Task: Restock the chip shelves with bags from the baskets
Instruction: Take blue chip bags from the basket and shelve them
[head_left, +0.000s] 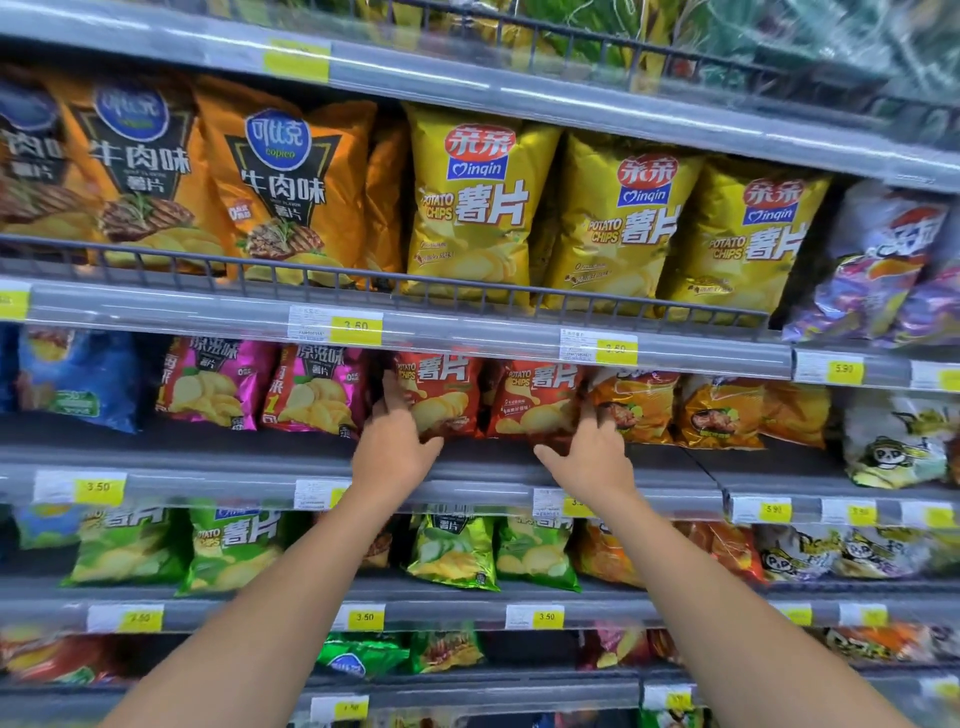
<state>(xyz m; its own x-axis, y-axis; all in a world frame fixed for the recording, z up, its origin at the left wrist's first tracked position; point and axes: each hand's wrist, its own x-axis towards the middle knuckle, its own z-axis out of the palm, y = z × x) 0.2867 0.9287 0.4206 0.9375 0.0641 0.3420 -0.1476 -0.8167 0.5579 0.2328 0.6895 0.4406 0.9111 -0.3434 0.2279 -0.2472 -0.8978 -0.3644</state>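
Note:
Two red potato chip bags stand side by side on the middle shelf (519, 470). My left hand (392, 449) reaches up to the left red bag (441, 395). Its fingers lie straight along the bag's left edge and its thumb is spread under the bag's lower corner. My right hand (592, 454) touches the right side of the right red bag (535, 400), with fingers pointing up and thumb stretched out to the left. Neither hand is curled round a bag. No basket is in view.
Magenta bags (311, 395) stand left of the red ones and orange bags (639, 405) to the right. The shelf above holds yellow bags (472, 208) behind a wire rail (322, 278). The shelf below holds green bags (452, 551). Price tags (356, 326) line the shelf edges.

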